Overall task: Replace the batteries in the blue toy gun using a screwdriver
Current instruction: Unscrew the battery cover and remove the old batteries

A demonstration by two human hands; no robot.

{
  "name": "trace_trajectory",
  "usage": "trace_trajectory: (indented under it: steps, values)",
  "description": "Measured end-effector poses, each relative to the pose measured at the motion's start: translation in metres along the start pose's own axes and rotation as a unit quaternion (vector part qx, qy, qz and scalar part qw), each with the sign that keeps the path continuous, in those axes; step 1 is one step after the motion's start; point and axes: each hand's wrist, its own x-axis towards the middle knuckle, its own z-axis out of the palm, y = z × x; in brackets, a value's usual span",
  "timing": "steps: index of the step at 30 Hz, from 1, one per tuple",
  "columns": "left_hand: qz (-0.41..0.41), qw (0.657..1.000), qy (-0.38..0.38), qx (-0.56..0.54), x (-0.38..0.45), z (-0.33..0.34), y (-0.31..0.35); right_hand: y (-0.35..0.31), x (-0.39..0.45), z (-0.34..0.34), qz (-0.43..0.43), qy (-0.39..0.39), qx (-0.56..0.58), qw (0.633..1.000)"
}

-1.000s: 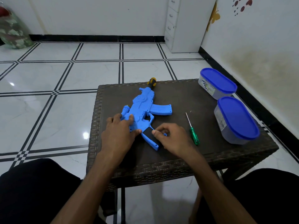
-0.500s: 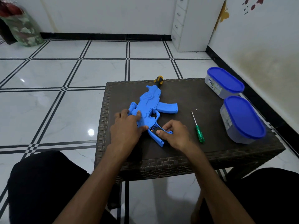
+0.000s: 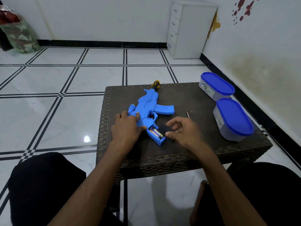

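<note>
The blue toy gun (image 3: 146, 106) lies flat on the dark woven table (image 3: 179, 97), muzzle pointing away from me. The battery compartment in its grip stands uncovered, with batteries (image 3: 156, 132) showing inside. My left hand (image 3: 127, 129) presses on the rear of the gun and holds it, thumb next to the grip. Just right of the grip, my right hand (image 3: 184, 132) hovers with fingers spread and nothing seen in them. It hides most of the screwdriver; only the metal shaft tip (image 3: 188, 114) pokes out beyond it. I cannot see the compartment cover.
Two grey containers with blue lids (image 3: 216, 86) (image 3: 234, 116) stand along the table's right side. A yellow and black handle (image 3: 155, 83) lies at the far edge behind the muzzle. A white drawer unit (image 3: 192, 30) stands against the wall. My knees flank the table's near edge.
My right hand has lifted off the grip and moved right with fingers spread. The compartment, covered a second ago, now shows its batteries. The left hand stays on the gun.
</note>
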Motion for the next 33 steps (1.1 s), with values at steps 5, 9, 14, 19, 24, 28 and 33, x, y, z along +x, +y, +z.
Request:
trace_trajectory:
  steps: [5,9,14,19,24,28,33]
  values:
    - [0.008,1.0,-0.001,0.015,0.001,0.002,-0.001,0.014,-0.007,-0.023,-0.082,0.113,-0.106,0.984]
    - [0.033,0.999,0.013,0.041,-0.006,0.001,0.001,0.031,0.005,-0.02,-0.067,0.116,-0.139,0.981]
    - [0.139,0.988,0.068,0.013,-0.009,0.0,0.0,0.029,0.034,-0.011,-0.088,0.133,-0.179,0.971]
    - [0.208,0.977,0.033,-0.041,-0.009,0.005,0.005,0.036,0.053,0.0,-0.091,0.107,-0.208,0.968]
    - [0.205,0.978,0.007,-0.045,-0.007,0.012,0.004,0.039,0.046,-0.01,-0.081,0.132,-0.205,0.966]
    - [0.2,0.979,0.008,-0.047,-0.008,0.015,0.002,0.051,0.027,-0.021,0.024,0.112,-0.258,0.959]
    - [0.195,0.98,-0.004,-0.039,-0.007,0.013,0.003,0.06,0.015,-0.027,0.073,0.07,-0.243,0.965]
